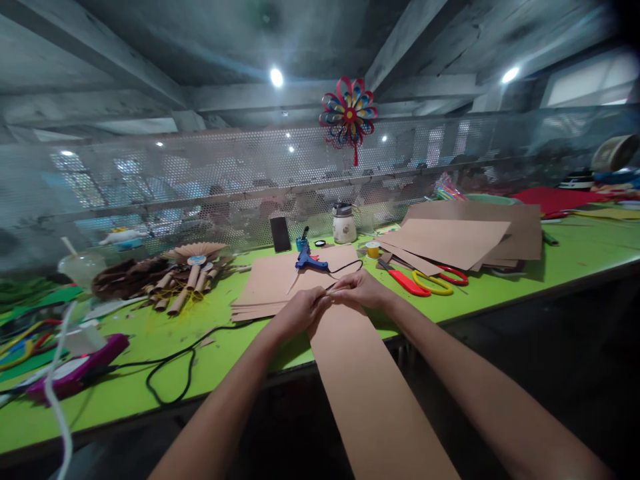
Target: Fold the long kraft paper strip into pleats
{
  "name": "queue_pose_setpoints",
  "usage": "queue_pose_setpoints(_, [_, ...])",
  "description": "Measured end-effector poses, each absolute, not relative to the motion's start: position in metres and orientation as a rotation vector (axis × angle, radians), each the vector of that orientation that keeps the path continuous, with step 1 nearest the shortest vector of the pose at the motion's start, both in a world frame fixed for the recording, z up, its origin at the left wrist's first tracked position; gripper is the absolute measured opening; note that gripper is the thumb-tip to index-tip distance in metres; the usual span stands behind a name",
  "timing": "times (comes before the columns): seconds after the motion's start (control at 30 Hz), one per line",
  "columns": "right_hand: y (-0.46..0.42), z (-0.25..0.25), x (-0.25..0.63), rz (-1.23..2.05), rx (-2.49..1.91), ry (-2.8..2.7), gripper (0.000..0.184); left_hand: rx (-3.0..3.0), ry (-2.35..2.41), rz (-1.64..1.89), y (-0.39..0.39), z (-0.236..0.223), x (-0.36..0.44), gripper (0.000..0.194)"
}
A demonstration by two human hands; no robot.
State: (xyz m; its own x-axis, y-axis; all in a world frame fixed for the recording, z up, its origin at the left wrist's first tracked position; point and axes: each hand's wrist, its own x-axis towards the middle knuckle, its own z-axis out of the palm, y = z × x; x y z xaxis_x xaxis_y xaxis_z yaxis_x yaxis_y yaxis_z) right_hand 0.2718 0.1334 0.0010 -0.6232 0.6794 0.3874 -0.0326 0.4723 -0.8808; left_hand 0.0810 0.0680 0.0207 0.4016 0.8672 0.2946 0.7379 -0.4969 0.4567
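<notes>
A long strip of brown kraft paper (pixel 367 373) runs from the table's edge down toward me. Both hands pinch its far end: my left hand (pixel 306 309) at the left corner, my right hand (pixel 361 291) close beside it on the right. The fingertips nearly meet, and the edge between them is partly hidden. Just beyond lies a blue glue gun (pixel 311 259) on a stack of brown paper sheets (pixel 265 283). To the right of my right hand are a red-handled cutter knife (pixel 407 281) and scissors (pixel 434 283) with yellow and red handles.
A purple power strip (pixel 80 367) with a looping black cord (pixel 170 360) occupies the left. Rolled paper tubes (pixel 185 290) and a plastic cup (pixel 83 267) stand behind it. Farther back are a phone (pixel 280 234), a bottle (pixel 344 225) and a large paper pile (pixel 460 237).
</notes>
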Motion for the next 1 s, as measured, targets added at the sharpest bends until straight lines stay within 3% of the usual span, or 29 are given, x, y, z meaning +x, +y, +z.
queue_pose_setpoints(1.0, [0.122, 0.008, 0.275, 0.928, -0.552, -2.223, 0.039, 2.293, 1.3, 0.699, 0.071, 0.018, 0.078, 0.041])
